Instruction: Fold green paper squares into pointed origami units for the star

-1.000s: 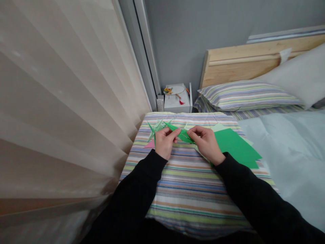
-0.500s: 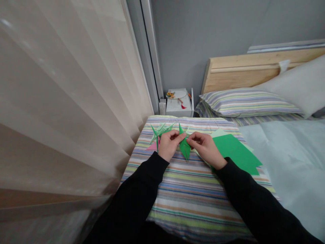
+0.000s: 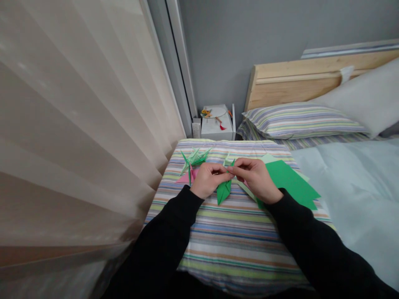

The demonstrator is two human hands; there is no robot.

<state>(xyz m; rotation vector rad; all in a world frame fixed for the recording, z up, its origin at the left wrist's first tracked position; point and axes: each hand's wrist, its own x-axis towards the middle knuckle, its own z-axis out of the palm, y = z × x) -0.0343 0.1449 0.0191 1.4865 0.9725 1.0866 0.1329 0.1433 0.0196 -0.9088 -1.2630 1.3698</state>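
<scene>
A folded piece of green origami paper (image 3: 224, 192) is pinched between my two hands above the striped cloth (image 3: 224, 232). My left hand (image 3: 209, 178) grips it from the left, thumb and fingers closed near its middle. From the right, my right hand (image 3: 256, 178) pinches its upper part, fingertips meeting those of the left. The paper tilts, its wide pointed end toward me and a narrow tip showing above the fingers. Left of my left hand lie finished-looking green paper cranes (image 3: 196, 157) and a pink folded paper (image 3: 183, 179).
Flat green paper sheets (image 3: 288, 182) lie on the cloth right of my right hand, some partly under the forearm. Beyond the table stands a small white cabinet (image 3: 215, 132) with a round fan on it. A curtain (image 3: 93, 124) hangs at left; a bed with a striped pillow (image 3: 305, 120) is at right.
The green folded paper has turned, its lower point swinging left. My right fingers have moved up to its upper part, against the left fingertips. The view has shifted slightly.
</scene>
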